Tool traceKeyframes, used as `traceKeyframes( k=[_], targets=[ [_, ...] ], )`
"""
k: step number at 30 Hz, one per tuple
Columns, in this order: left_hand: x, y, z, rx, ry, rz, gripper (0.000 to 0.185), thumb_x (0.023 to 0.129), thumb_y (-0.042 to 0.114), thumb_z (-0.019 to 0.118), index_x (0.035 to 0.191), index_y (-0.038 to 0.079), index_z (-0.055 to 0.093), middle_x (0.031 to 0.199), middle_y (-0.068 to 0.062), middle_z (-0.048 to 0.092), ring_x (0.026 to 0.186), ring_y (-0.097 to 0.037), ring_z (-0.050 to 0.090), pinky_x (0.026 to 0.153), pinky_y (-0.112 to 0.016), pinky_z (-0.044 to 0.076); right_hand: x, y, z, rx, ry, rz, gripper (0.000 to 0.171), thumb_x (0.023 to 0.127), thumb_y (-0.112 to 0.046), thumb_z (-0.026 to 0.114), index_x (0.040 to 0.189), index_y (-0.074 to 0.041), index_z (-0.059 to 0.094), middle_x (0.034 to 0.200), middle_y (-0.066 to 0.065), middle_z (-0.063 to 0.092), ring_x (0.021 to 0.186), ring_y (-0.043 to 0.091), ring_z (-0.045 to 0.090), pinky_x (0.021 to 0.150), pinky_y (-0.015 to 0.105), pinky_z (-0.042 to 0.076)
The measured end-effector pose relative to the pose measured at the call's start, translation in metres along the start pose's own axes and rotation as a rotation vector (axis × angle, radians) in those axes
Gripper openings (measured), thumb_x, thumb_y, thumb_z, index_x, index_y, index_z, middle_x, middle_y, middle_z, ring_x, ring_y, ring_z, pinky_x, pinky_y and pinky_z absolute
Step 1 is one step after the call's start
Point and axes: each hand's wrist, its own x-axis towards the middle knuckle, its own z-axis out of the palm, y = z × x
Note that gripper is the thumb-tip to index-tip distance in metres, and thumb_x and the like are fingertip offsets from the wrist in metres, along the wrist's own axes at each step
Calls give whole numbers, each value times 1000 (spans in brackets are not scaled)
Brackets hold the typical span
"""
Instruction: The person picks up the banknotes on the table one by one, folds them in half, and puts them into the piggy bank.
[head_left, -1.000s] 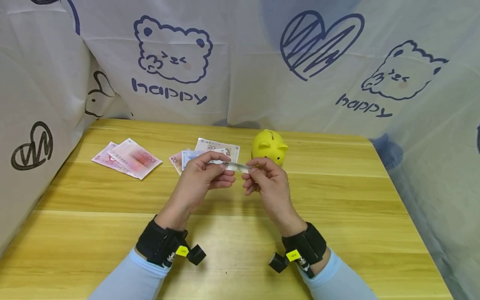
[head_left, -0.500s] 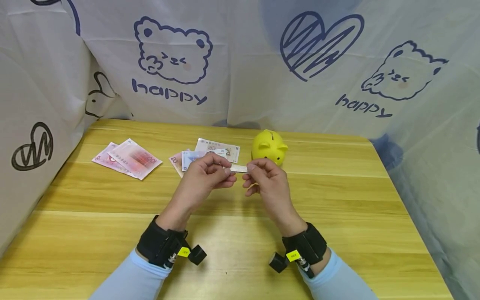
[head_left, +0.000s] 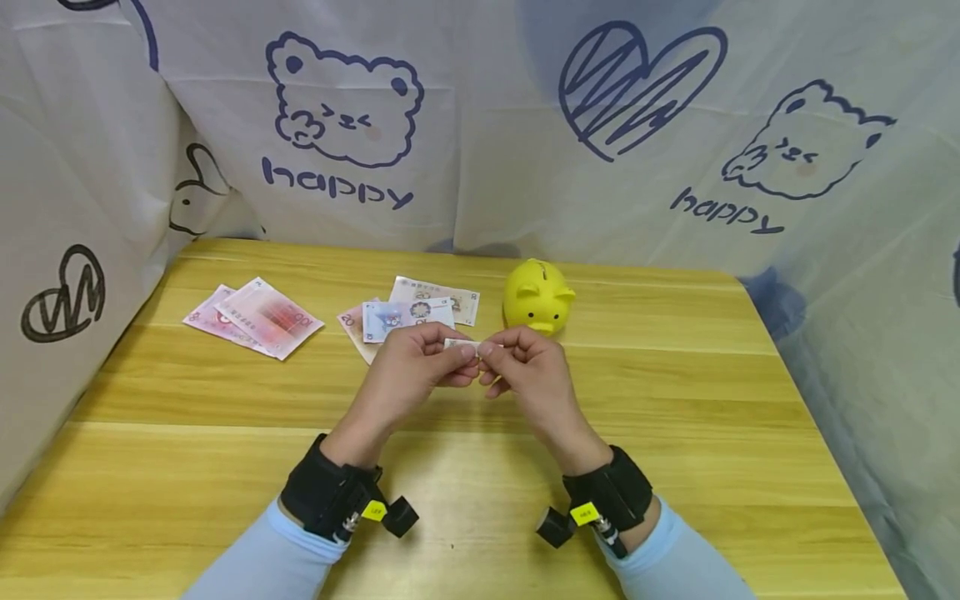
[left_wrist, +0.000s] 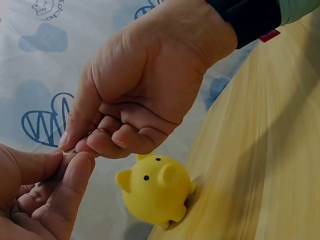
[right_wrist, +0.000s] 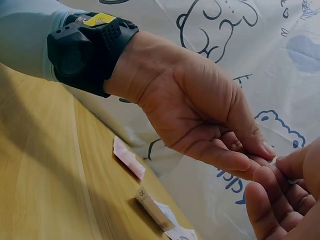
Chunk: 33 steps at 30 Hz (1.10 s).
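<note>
In the head view, a small pale folded banknote (head_left: 459, 342) is held above the table between both hands. My left hand (head_left: 405, 367) pinches it between thumb and fingers. My right hand (head_left: 534, 375) pinches its other end, and the two thumb tips nearly meet. In both wrist views the fingers cover nearly all of the note. Just beyond the right hand stands a yellow piggy bank (head_left: 538, 296) with a slot on top, also seen as the yellow pig (left_wrist: 155, 190) in the left wrist view. A blue-toned banknote (head_left: 397, 319) lies behind my left hand.
Under and behind the blue-toned note lie a pale 20 banknote (head_left: 465, 304) and a brownish one (head_left: 350, 319). Two overlapping pink banknotes (head_left: 273, 317) lie farther left on the wooden table (head_left: 675, 417). A printed cloth (head_left: 495, 167) hangs behind and at the sides.
The hands have drawn closer together and slightly nearer the body. Less of the note shows between them, and it looks folded smaller. The piggy bank and loose notes have stayed put.
</note>
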Motion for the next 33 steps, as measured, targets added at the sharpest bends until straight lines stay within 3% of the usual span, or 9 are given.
traceKeyframes(
  k=[10,17,22,28,33],
  targets=[
    [-4,4,2,36,27,-12,14,104,8,66,107,-2,74,97,-14,80,83,-17,79,81,-34,67,-2,0,-1,-29,9,-65,11,104,-4,66,101,8,67,78,2,71,63,11,67,60,26,62],
    [-3,5,0,16,16,-26,19,108,10,61,115,-4,73,104,-18,80,88,-18,80,83,-34,66,-1,-1,-2,20,-23,-17,17,108,-5,59,110,10,66,80,2,72,65,13,70,62,29,64],
    [-2,6,-5,12,-24,-13,27,111,10,54,125,-8,69,112,-25,77,93,-18,79,85,-34,66,1,-2,-3,4,19,12,17,108,-8,59,112,6,67,83,7,73,66,16,71,62,31,65],
    [-4,9,-6,81,56,5,19,106,12,64,109,-4,74,101,-20,78,85,-18,79,81,-33,67,0,-2,-4,-44,57,-50,13,107,-6,61,107,6,67,82,9,74,64,14,70,62,31,65],
    [-6,11,-4,75,83,19,16,106,11,64,107,-2,73,100,-17,78,85,-19,79,81,-33,67,-1,-1,-1,16,48,-89,12,105,-4,63,108,7,67,80,5,73,65,12,70,61,32,65]
  ],
)
